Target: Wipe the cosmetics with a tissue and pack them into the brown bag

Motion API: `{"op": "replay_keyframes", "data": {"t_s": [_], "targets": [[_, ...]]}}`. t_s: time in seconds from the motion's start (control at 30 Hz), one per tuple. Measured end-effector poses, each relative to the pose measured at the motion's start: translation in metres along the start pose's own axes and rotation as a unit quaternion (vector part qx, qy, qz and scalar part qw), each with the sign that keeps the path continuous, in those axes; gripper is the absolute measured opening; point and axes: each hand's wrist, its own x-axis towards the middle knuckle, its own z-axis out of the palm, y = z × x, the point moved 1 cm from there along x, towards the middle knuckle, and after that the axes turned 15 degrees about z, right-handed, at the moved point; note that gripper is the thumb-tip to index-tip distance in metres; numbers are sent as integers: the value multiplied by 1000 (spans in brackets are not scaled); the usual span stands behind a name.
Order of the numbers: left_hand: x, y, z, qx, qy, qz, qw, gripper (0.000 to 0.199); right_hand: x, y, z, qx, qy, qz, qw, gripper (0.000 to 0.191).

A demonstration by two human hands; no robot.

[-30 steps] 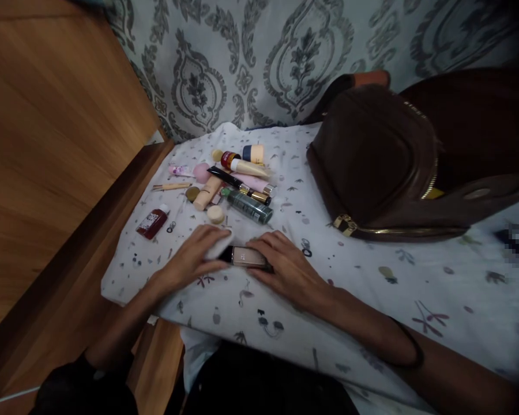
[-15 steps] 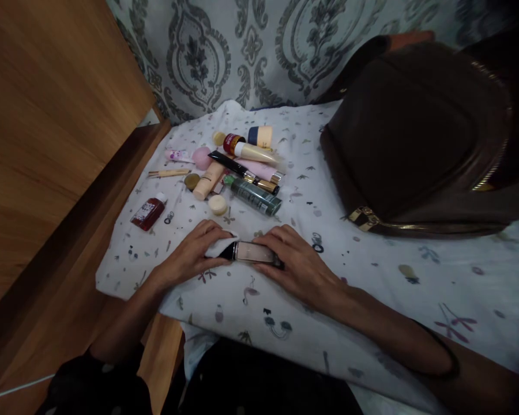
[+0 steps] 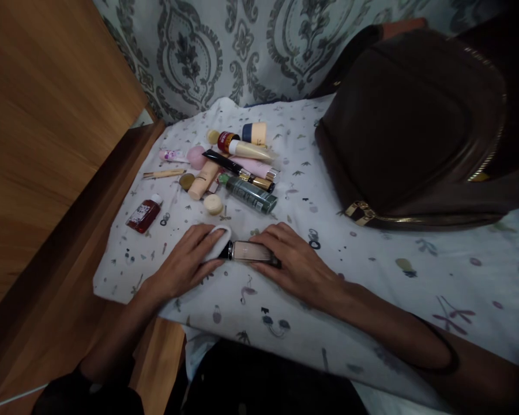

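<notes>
Near the front of the cloth-covered surface, my right hand [image 3: 289, 253] is closed round a beige foundation bottle [image 3: 247, 251] lying on its side, its black cap to the left. My left hand [image 3: 188, 256] is closed on a white pad [image 3: 218, 237], which looks soft and lies against the black cap. Just beyond the hands are a round cream-coloured jar [image 3: 213, 204] and a dark green bottle [image 3: 251, 194]. A small bottle of red liquid [image 3: 144, 215] lies left of them. The underside of the pad is hidden by my fingers.
A large brown leather bag [image 3: 410, 127] stands at the right. Several tubes and cosmetics, among them a peach tube [image 3: 204, 179] and a pink sponge [image 3: 196, 157], are heaped at the back. Thin brushes [image 3: 164, 174] lie left of the heap. A wooden panel [image 3: 47, 86] rises at the left.
The white pad stands up more over the thumb side of my left hand and shows more of itself. The right hand keeps its hold on the bottle. The whole view has shifted slightly.
</notes>
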Motion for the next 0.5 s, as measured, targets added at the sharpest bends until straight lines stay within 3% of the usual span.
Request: {"op": "replay_keyframes", "data": {"t_s": [0.23,0.5], "targets": [[-14,12,13,93,-17,-5,995,57,-2,3,3,-8,2,6,1000,26],[-29,30,-2,56,-46,31,997,53,-1,2,2,-7,15,-4,1000,23]]}}
